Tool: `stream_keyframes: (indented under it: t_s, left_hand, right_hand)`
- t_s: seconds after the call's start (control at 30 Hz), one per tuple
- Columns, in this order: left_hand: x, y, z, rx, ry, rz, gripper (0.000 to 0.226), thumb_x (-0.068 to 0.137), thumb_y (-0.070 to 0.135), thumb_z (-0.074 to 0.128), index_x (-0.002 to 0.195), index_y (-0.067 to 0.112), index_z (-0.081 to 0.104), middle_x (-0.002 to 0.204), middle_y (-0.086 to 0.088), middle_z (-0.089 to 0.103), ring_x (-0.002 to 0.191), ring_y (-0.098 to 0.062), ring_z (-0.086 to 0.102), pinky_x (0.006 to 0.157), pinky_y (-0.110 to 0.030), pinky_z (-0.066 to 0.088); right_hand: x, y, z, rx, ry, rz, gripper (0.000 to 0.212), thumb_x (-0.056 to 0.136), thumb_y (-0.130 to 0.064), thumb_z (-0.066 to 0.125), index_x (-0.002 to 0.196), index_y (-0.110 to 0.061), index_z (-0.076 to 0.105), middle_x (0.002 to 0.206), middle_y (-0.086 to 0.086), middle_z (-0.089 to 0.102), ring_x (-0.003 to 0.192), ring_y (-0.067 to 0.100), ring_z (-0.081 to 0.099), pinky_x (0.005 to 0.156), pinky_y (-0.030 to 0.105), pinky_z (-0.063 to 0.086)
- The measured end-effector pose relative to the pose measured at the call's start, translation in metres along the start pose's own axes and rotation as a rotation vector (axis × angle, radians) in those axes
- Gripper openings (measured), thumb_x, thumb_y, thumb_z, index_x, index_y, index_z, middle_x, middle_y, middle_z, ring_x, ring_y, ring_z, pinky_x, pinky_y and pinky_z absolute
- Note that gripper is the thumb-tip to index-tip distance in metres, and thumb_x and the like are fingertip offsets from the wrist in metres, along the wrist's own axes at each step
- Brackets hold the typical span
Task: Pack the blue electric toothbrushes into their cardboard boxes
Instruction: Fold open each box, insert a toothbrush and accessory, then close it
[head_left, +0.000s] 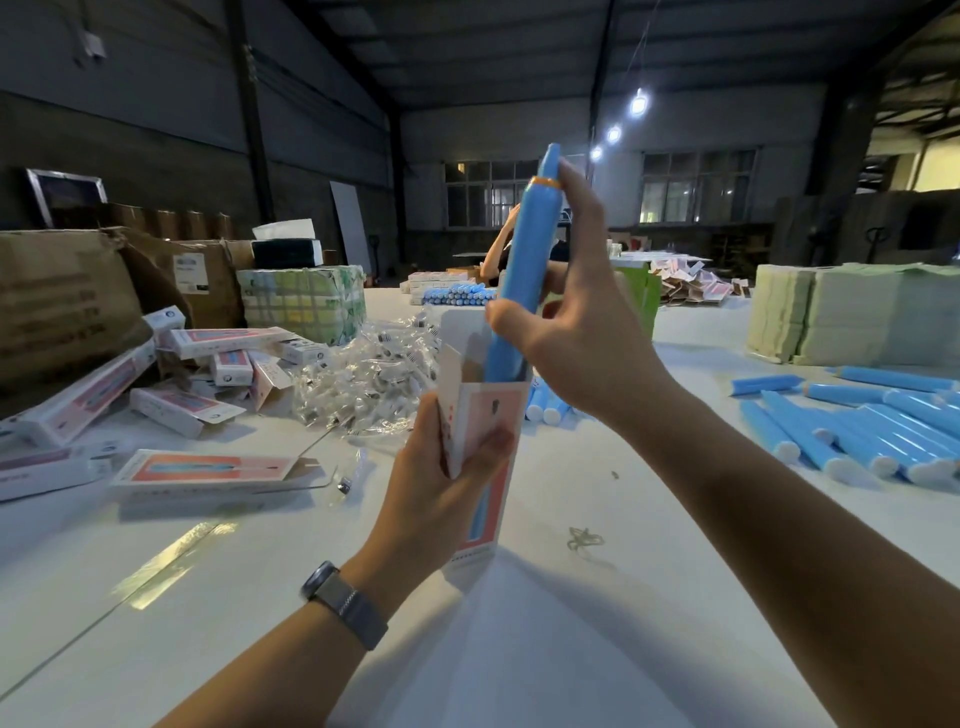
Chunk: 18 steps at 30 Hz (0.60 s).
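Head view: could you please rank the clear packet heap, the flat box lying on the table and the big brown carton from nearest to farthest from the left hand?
From the left hand:
1. Flat box, just left.
2. Clear packet heap, behind-left.
3. Brown carton, far left.

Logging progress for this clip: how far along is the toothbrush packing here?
Done: boxes are piled at the left, some with flaps open; I cannot tell if they are filled. In hand: the left hand holds an open box upright while the right hand lowers a toothbrush in, only its bottom end inside. Left: many loose toothbrushes lie at the right.
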<state>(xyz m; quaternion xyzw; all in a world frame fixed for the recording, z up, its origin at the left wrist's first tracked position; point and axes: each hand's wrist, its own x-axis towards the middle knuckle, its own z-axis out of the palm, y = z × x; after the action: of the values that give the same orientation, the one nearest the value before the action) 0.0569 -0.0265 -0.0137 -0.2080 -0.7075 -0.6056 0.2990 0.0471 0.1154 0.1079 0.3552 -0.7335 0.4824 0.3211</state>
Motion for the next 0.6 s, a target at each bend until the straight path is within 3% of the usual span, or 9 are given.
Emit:
stream_keyframes:
  t_s: [0.13,0.27,0.4,0.57,0.6]
  left_hand:
    - [0.002,-0.001,0.0,-0.023,0.012,0.009,0.023,0.076,0.058,0.064,0.094,0.048,0.053,0.085,0.013,0.063,0.076,-0.01,0.065,0.067,-0.028,0.057]
    - [0.004,-0.002,-0.003,-0.042,0.012,-0.009,0.023,0.078,0.055,0.065,0.096,0.046,0.054,0.086,0.012,0.064,0.079,-0.013,0.066,0.072,-0.039,0.061]
    - [0.006,-0.002,-0.006,-0.045,0.009,-0.008,0.02,0.082,0.052,0.066,0.097,0.044,0.054,0.086,0.01,0.063,0.082,-0.022,0.067,0.075,-0.053,0.059]
    - [0.009,-0.003,-0.009,-0.014,0.05,-0.014,0.016,0.088,0.039,0.064,0.1,0.041,0.055,0.087,0.009,0.065,0.083,-0.024,0.069,0.073,-0.048,0.06]
    - [0.009,-0.005,-0.011,0.008,0.059,-0.008,0.016,0.088,0.039,0.064,0.101,0.04,0.055,0.087,0.009,0.065,0.083,-0.024,0.069,0.073,-0.047,0.06]
  right_hand:
    - [-0.003,0.007,0.005,-0.116,-0.038,-0.062,0.084,0.083,-0.03,0.069,0.149,-0.029,0.018,0.092,-0.006,0.058,0.067,0.015,0.062,0.061,0.031,0.057]
    - [-0.007,0.012,0.011,-0.187,-0.01,-0.092,0.06,0.09,-0.03,0.068,0.139,-0.017,0.037,0.09,-0.01,0.057,0.069,0.01,0.06,0.059,0.022,0.05]
    - [-0.016,0.019,0.016,-0.112,-0.069,-0.078,0.066,0.085,-0.021,0.074,0.139,-0.02,0.036,0.091,-0.001,0.061,0.073,0.01,0.059,0.058,0.014,0.043]
    - [-0.02,0.026,0.023,-0.222,-0.058,-0.119,0.014,0.09,-0.026,0.066,0.1,-0.016,0.064,0.093,-0.009,0.055,0.081,0.009,0.054,0.065,0.021,0.038]
    - [-0.021,0.028,0.026,-0.228,-0.065,-0.129,0.014,0.092,-0.026,0.062,0.093,-0.013,0.067,0.093,-0.008,0.053,0.082,0.011,0.055,0.067,0.024,0.042]
